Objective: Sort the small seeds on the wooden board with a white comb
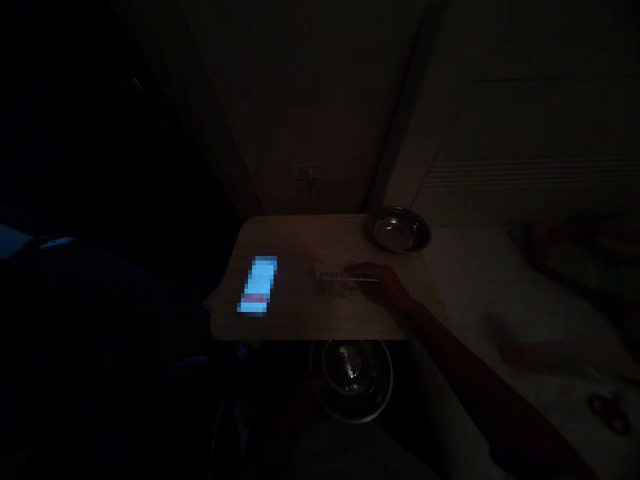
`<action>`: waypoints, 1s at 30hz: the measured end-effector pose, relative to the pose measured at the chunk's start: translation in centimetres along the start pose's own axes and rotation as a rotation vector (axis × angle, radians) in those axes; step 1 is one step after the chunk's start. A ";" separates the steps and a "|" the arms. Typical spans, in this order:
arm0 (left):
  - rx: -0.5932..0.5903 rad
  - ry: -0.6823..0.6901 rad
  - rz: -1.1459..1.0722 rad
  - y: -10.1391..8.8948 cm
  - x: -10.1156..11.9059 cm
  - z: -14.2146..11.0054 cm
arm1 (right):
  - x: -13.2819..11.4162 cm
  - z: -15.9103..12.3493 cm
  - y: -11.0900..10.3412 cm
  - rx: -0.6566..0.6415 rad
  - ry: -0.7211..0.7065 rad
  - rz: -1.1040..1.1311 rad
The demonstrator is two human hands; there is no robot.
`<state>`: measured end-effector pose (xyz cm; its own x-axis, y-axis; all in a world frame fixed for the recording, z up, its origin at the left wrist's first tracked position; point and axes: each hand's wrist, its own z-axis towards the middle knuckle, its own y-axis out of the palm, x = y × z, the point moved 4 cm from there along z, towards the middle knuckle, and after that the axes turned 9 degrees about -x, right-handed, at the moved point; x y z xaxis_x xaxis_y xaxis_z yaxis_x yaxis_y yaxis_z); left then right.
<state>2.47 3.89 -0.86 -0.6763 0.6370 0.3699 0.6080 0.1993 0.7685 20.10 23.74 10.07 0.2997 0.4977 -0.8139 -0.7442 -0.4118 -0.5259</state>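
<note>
Between two bowls (428,235) (386,400), the right hand (379,283) holds one slotted piece (331,274)

no words or numbers that can be read, a bright blue, long glowing screen (257,287) on the light brown wooden table (300,320), all blurred into little squares, too blocky to read

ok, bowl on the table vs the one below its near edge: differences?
The upper bowl stands at the far right corner of the table; the lower bowl is below the near edge, partly hidden. The lower bowl shows what look like specks inside; the upper bowl, a smooth shiny bottom. What looks like the left hand is at the lower bowl's left rim; no hand touches the upper bowl. Both look round and shiny.
</note>
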 end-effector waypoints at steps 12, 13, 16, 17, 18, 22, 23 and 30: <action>0.004 0.008 0.000 -0.4 -0.1 0.2 | -0.5 -4.1 -1.2 -0.009 0.076 0.127; 0.003 0.007 -0.001 -0.5 -0.1 0.2 | -0.2 -4.4 -1.6 0.061 0.120 0.138; 0.000 0.005 -0.001 -0.6 0.0 0.2 | 1.3 -5.6 -3.3 0.352 0.302 0.188; -0.002 0.004 -0.002 -0.6 0.0 0.2 | 1.8 -6.0 -3.8 0.443 0.358 0.211; -0.005 0.003 -0.003 -0.7 0.0 0.2 | 2.2 -6.2 -4.1 0.509 0.401 0.238; -0.025 -0.004 -0.006 -0.6 0.1 0.4 | 2.5 -6.4 -3.5 0.551 0.509 0.375; -0.030 -0.008 -0.006 -0.6 0.2 0.5 | 2.4 -6.2 -2.9 0.521 0.534 0.415; -0.039 -0.032 -0.001 -1.2 0.0 0.4 | 2.4 -5.8 -0.1 0.428 0.589 0.483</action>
<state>1.93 3.95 -2.00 -0.6627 0.6607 0.3526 0.5902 0.1709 0.7890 24.38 20.54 6.78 0.0654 -0.1818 -0.9811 -0.9943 -0.0951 -0.0487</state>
